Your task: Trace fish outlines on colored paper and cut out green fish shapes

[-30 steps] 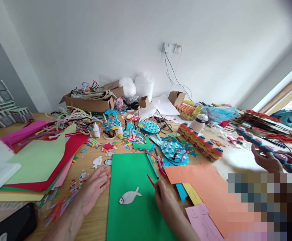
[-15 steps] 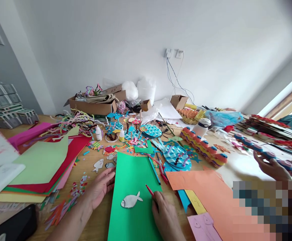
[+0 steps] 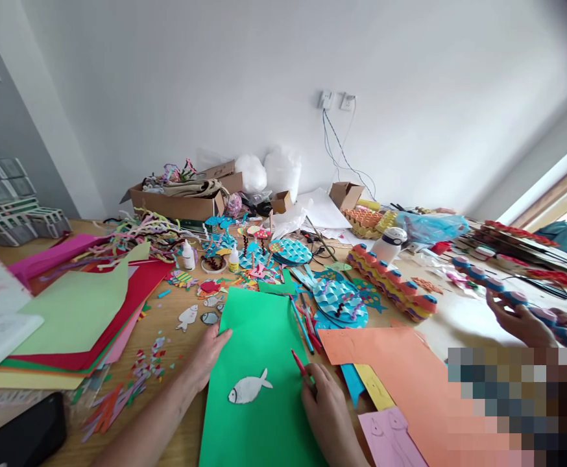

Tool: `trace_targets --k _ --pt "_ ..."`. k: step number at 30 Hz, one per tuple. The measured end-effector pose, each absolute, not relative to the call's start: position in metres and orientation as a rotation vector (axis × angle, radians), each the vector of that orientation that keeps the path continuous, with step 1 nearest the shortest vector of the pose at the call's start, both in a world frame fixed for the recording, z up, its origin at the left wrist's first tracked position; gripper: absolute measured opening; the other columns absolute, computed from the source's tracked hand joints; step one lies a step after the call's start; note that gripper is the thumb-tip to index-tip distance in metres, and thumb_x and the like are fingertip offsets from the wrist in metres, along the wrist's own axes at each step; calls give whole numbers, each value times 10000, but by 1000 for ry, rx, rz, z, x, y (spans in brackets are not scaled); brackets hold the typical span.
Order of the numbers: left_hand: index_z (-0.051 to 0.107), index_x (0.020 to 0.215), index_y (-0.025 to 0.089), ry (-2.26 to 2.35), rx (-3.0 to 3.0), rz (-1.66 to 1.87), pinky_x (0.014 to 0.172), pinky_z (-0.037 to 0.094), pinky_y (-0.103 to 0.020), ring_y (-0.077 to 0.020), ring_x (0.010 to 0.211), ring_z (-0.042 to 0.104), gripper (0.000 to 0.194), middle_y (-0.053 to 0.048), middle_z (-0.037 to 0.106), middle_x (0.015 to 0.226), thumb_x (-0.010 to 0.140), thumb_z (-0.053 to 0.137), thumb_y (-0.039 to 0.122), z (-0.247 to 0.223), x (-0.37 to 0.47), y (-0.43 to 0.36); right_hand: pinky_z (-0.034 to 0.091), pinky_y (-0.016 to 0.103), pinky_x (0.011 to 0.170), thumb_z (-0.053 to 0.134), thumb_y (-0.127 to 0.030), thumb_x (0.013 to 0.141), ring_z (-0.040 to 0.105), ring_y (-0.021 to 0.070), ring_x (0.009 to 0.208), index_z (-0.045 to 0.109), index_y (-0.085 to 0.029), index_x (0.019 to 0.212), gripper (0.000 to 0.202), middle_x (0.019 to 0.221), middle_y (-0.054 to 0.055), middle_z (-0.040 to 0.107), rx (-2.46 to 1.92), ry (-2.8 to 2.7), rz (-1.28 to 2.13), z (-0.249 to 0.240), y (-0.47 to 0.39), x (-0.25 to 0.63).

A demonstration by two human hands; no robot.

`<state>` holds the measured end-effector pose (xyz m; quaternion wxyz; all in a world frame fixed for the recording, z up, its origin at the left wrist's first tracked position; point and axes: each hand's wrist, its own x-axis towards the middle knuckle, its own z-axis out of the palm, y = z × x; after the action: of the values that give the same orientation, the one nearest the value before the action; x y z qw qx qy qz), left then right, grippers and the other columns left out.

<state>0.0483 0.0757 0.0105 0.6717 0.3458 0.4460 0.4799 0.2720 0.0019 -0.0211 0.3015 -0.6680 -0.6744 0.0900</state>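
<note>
Right grip (image 3: 326, 401) clasps a red pen (image 3: 300, 364), exposed end pointing away and leftward. Left grip (image 3: 209, 357) pinches the left edge of a green paper sheet (image 3: 259, 334). White fish cutout (image 3: 248, 390) lies on it between the grips, slightly nearer the left; long axis roughly crosswise, tail toward the right.

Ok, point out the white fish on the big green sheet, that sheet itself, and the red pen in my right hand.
White fish (image 3: 248, 390): head view, middle of its body.
Green sheet (image 3: 263, 333): head view, bare surface beyond the fish.
Red pen (image 3: 299, 362): head view, on its exposed shaft.
</note>
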Motion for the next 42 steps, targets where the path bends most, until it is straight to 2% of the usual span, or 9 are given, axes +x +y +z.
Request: trace_targets --k 5,15,21,28,32,36,42 --pt "596 1026 140 1001 801 1120 780 483 -387 -293 921 620 551 -99 696 912 577 730 428 11 43 76 434 269 653 366 -112 739 593 199 784 551 -178 847 224 872 89 616 -1835 -1743 243 -14 10 279" --pt "614 947 159 1107 917 1197 698 492 -354 -276 832 636 465 -66 703 836 573 724 413 1 47 111 402 244 654 442 -87 739 589 179 768 602 -179 799 195 850 58 637 -1815 -1878 423 11 28 251" --pt "612 904 171 1183 984 1221 673 483 -343 -267 780 638 380 -59 698 758 618 689 410 -8 47 121 392 225 746 514 -69 745 574 175 938 591 -193 1024 315 1102 50 594 -1656 -2030 574 22 43 220" --pt "608 768 168 1274 1094 1267 679 441 -295 -234 764 598 322 -31 661 716 648 638 465 -10 45 123 362 219 651 544 -110 750 584 161 815 630 -198 901 194 922 36 603 -1730 -2161 553 14 58 203" --pt "580 699 183 1332 1121 1297 665 417 -280 -216 740 572 285 -8 626 681 659 619 463 -8 45 122 343 220 641 571 -119 729 570 161 800 625 -183 870 163 898 42 587 -1754 -2146 550 12 62 204" --pt "565 673 195 1366 1129 1307 652 406 -275 -209 725 560 257 6 600 648 663 613 447 -5 46 121 331 216 639 583 -114 722 563 159 806 608 -179 886 178 914 46 590 -1752 -2120 548 13 62 205" --pt "573 703 195 1351 1129 1309 673 408 -272 -213 766 563 271 -1 611 681 661 615 459 -1 45 121 319 203 615 588 -122 732 578 154 775 602 -197 783 92 817 15 641 -1691 -2097 570 19 57 206"
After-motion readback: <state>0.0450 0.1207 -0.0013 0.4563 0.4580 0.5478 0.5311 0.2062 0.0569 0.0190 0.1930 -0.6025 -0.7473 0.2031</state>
